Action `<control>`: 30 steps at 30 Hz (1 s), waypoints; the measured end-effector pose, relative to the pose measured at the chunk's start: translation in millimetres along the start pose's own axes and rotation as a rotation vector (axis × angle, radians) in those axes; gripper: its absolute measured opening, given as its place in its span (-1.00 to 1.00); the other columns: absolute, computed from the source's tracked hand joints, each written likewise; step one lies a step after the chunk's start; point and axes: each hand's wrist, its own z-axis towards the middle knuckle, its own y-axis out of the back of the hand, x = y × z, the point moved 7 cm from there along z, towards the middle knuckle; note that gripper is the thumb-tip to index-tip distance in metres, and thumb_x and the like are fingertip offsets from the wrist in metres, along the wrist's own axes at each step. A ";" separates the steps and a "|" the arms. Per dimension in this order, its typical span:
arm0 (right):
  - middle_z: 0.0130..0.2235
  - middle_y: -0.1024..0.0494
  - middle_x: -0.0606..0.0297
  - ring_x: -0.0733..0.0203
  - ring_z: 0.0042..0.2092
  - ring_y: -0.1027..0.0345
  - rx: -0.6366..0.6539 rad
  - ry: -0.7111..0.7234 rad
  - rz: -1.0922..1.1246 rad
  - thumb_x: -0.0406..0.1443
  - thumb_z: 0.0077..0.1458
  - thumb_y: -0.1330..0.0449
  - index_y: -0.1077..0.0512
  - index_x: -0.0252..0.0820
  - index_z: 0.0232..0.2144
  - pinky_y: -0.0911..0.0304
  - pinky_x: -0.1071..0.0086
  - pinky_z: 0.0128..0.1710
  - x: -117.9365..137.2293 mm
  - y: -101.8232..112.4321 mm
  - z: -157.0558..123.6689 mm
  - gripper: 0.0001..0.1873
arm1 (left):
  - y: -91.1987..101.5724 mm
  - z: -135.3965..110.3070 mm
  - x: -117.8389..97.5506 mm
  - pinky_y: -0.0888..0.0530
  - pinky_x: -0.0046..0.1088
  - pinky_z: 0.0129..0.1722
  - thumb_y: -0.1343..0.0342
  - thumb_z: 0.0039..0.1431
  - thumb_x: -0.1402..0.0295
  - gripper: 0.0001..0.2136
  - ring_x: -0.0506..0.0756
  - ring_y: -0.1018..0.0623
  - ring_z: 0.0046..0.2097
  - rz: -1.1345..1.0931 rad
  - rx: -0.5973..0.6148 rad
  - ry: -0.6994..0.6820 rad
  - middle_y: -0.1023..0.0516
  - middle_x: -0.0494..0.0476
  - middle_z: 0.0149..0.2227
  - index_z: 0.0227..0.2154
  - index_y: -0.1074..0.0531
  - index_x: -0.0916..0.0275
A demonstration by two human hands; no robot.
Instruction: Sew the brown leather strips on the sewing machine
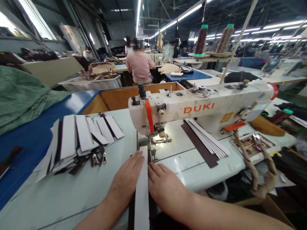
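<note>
White strip (142, 191) at 6 o'clock from machine head (140, 113); left hand (127, 174), right hand (165, 187) flank it, can't tell if clamped. I judge: aligning; next calls for steady feed toward 12 o'clock.

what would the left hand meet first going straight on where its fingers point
Past the white strip it touches, the left hand would probably meet the metal presser foot, though depth is unclear.

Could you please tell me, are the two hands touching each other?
Apart. The head view shows the white strip visible between the left hand and the right hand.
</note>
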 end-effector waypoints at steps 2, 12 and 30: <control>0.12 -0.34 -0.17 -0.12 0.14 -0.17 0.009 -0.031 0.007 -0.30 0.25 -0.01 -0.28 -0.56 0.10 -0.17 0.11 0.08 0.3 0.5 -7.0 -0.54 | 1.4 1.8 -6.5 -0.50 -0.25 -0.04 0.24 0.20 0.55 -0.67 0.18 -0.52 0.01 0.034 0.007 -0.035 -0.53 0.35 -0.05 -0.14 -0.40 0.36; 0.27 -0.09 -0.15 -0.15 0.28 0.09 0.101 -0.006 0.106 -0.17 0.16 -0.06 -0.15 -0.55 0.19 0.08 0.09 0.24 -1.9 6.3 -21.9 -0.34 | 11.2 15.7 -18.7 -0.52 -0.32 -0.11 0.29 0.23 0.54 -0.66 0.15 -0.55 -0.05 0.060 0.011 -0.090 -0.56 0.35 -0.12 -0.19 -0.41 0.38; 0.28 -0.10 -0.06 -0.12 0.29 0.09 0.137 -0.022 0.223 -0.12 0.19 -0.03 -0.09 -0.49 0.23 0.08 0.12 0.25 -6.0 -2.5 -21.4 -0.30 | -1.0 11.0 -17.7 -0.49 -0.29 -0.06 0.26 0.19 0.56 -0.62 0.18 -0.50 0.02 0.108 0.071 -0.133 -0.51 0.39 -0.03 -0.06 -0.39 0.45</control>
